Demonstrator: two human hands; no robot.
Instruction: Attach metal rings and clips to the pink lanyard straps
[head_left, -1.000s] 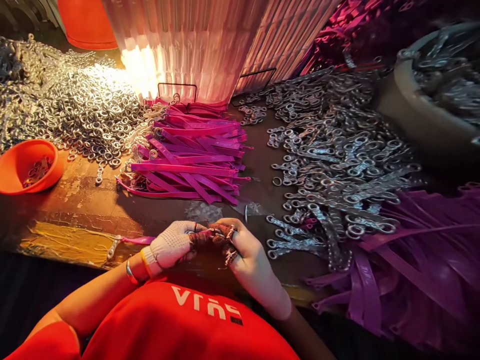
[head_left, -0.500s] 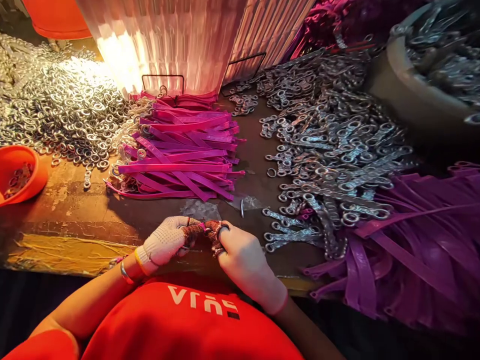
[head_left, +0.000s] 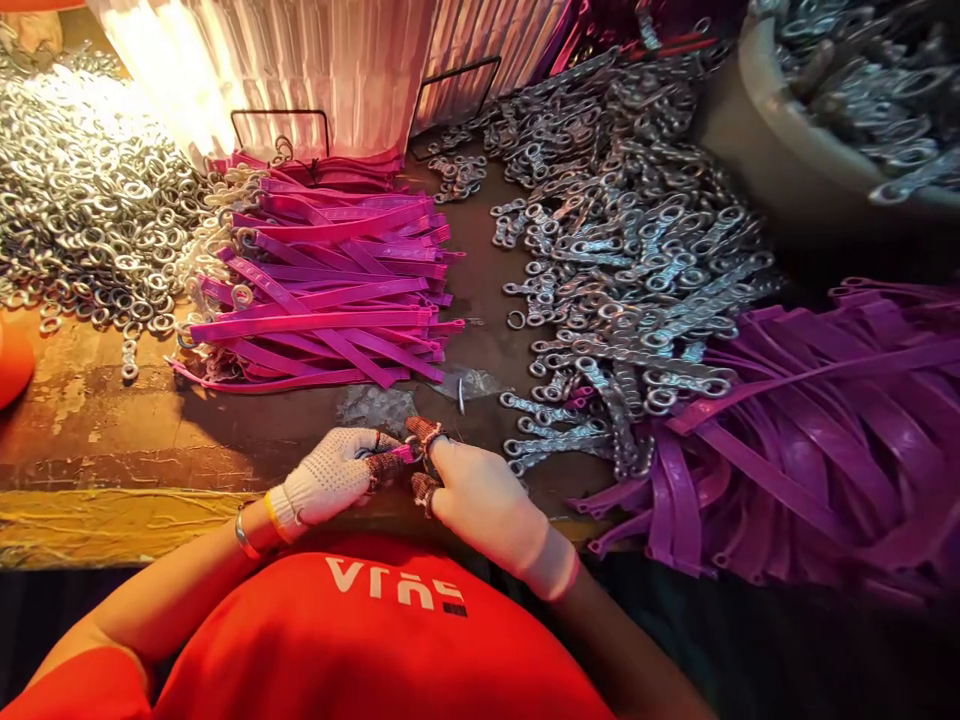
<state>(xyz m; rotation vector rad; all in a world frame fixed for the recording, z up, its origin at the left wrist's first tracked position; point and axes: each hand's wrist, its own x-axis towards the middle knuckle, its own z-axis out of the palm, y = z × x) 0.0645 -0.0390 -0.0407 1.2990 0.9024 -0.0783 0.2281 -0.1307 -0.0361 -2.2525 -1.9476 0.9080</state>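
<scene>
My left hand point(head_left: 334, 475), in a white dotted glove with brown fingertips, pinches a short magenta strap end point(head_left: 405, 453). At its tip is a small metal ring point(head_left: 413, 443). My right hand point(head_left: 480, 495), gloved in white with brown fingertips, meets it there. Its forefinger lies against the ring and its thumb is bent below; the exact hold is partly hidden. Just beyond the hands, a pile of magenta straps point(head_left: 337, 290) lies on the table point(head_left: 97, 420). A thin metal pin point(head_left: 461, 395) rests near my right hand.
Loose metal rings point(head_left: 97, 200) are heaped at left, beside part of an orange bowl point(head_left: 11, 365). Twisted metal links point(head_left: 637, 250) cover the right side, below a grey tub point(head_left: 780, 130). Purple straps point(head_left: 810, 430) hang over the front edge. A corrugated panel point(head_left: 300, 70) stands behind.
The view has shifted, so the table's things sit further left and slightly higher. My right fingers have spread a little, and the ring at the strap end shows more clearly.
</scene>
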